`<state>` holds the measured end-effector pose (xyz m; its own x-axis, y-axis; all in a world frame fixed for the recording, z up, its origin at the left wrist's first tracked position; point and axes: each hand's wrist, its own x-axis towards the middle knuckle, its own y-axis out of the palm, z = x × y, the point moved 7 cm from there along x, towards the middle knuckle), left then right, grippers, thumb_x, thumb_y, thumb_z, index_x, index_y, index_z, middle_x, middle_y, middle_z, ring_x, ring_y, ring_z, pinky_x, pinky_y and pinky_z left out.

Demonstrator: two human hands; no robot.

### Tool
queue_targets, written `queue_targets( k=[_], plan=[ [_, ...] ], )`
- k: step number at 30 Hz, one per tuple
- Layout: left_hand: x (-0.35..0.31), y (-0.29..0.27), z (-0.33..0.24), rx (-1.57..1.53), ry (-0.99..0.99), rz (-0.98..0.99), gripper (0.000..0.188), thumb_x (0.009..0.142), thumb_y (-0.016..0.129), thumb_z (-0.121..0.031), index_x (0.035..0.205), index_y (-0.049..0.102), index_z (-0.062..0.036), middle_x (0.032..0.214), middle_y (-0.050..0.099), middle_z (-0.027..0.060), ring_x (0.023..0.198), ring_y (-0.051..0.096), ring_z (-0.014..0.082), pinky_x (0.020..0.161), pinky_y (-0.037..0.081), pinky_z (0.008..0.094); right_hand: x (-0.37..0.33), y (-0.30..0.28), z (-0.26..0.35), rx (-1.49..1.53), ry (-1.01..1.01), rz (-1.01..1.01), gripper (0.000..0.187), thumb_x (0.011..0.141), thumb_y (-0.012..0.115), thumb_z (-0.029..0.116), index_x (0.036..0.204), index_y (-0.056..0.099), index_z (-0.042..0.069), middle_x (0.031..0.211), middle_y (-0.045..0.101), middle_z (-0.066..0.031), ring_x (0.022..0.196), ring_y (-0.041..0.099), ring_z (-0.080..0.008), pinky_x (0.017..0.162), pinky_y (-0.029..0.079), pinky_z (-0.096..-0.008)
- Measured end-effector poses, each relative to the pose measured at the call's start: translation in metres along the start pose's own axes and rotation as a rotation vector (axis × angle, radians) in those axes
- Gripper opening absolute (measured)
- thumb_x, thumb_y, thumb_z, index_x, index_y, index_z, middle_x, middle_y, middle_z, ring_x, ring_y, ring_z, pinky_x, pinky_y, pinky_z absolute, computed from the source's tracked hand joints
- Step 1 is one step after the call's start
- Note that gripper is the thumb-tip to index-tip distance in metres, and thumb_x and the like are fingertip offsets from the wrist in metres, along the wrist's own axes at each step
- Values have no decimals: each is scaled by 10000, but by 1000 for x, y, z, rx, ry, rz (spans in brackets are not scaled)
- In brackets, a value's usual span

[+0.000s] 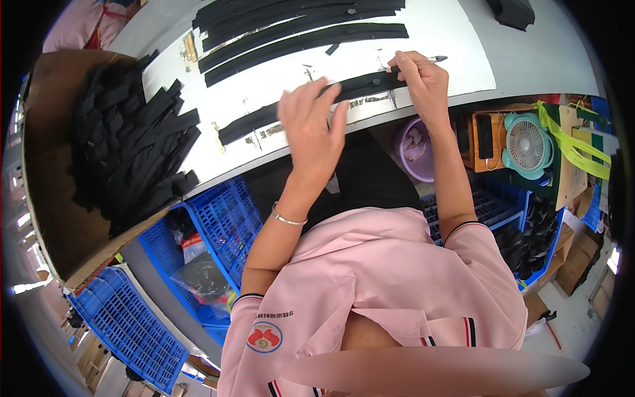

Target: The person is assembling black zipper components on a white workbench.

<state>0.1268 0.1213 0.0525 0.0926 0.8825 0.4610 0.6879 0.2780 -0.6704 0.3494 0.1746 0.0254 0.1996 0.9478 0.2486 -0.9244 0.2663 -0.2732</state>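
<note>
A long black fabric strip lies across the near part of a white board. Over the middle of that strip is my left hand, its fingers spread and slightly blurred; whether they touch the cloth I cannot tell. At the strip's right end, my right hand is closed round a slim dark pen with a pale end. A small round grey spot shows on the strip between my hands. Farther back, several similar black strips lie side by side, with a small black piece in front of them.
To the left, a cardboard box holds a heap of black strips. A black object sits at the far right. Below the table edge are a purple bin, a teal fan, a phone and blue crates.
</note>
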Motion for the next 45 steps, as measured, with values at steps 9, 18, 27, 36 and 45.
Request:
queue_targets(
  k=[9,18,27,36,45],
  plan=[
    [26,59,-25,-134,106,22,172,823,799,-113,985,770,-64,1087,722,61,1064,624,273,999,428,417,0,6,-6,-8,70,76,251,1019,643,165,917,762,-32,830,728,-24,687,584,-62,602,448,-216],
    [26,60,-25,-147,104,4,173,769,791,-56,938,753,-40,1109,674,72,1071,579,291,989,417,450,-1,7,1,-110,-68,45,191,968,691,137,888,755,-24,793,754,-51,587,590,-57,533,441,-227],
    [26,62,-23,-129,67,14,172,801,802,-110,969,772,-84,1146,704,41,1106,597,265,1000,408,401,-6,0,0,-49,-75,129,188,951,688,107,864,741,-50,741,742,-89,596,631,-107,547,474,-258],
    [24,57,-17,-116,53,-10,195,782,805,-106,969,761,-79,1160,697,64,1125,594,299,1005,414,429,-5,9,13,-176,-196,173,224,950,675,151,823,721,-27,701,715,-96,610,663,-187,589,498,-306],
    [-3,34,-13,17,27,196,479,934,713,-213,1378,611,-67,1516,480,178,1456,371,375,1175,163,673,-15,-22,-10,50,0,-112,287,1031,614,161,869,762,-25,780,701,-38,618,533,-51,564,415,-206]
  ],
)
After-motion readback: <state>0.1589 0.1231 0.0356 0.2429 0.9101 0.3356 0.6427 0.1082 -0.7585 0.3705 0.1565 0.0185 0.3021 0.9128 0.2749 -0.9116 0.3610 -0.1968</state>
